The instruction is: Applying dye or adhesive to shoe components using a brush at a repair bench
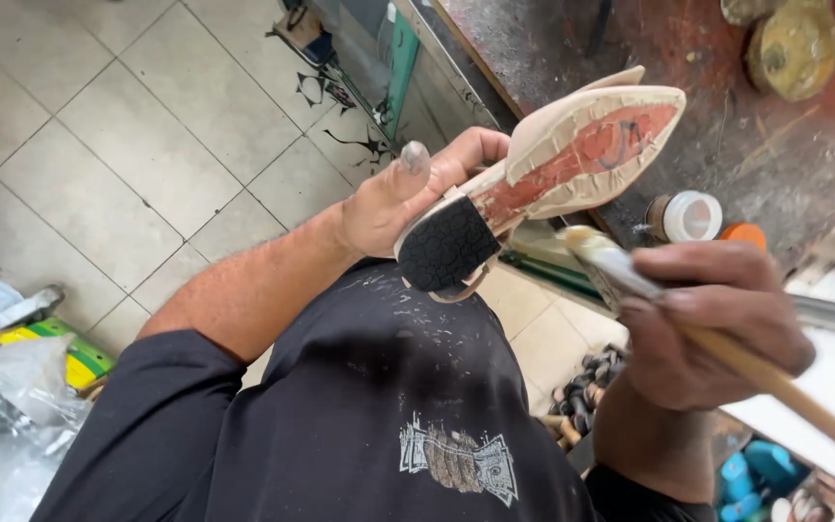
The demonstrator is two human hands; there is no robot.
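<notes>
My left hand point(408, 198) is wrapped around the heel end of a shoe point(553, 164), thumb laid along the near edge and the fingers curled underneath, so the sole faces up at me. The shoe runs from the black textured heel piece point(445, 244) at about 7 o'clock to the pointed toe at 2 o'clock; the middle of the sole is reddish, ringed by pale folded-over leather. My right hand point(712, 324), at 4 o'clock from the shoe, is closed around the wooden handle of a brush point(630, 280), fingers pressed together on it. The brush's wet, pale tip points toward 10 o'clock and sits just beside the shoe's waist, not quite touching as far as I can tell. Just past the brush tip, at 1 o'clock from my right hand, stands a small jar with a white lid point(688, 216) on the stained workbench point(727, 116). At 12 o'clock on the bench lies a round yellowish tin point(796, 46). The pale tiled floor point(99, 126) fills the 10 o'clock side.
</notes>
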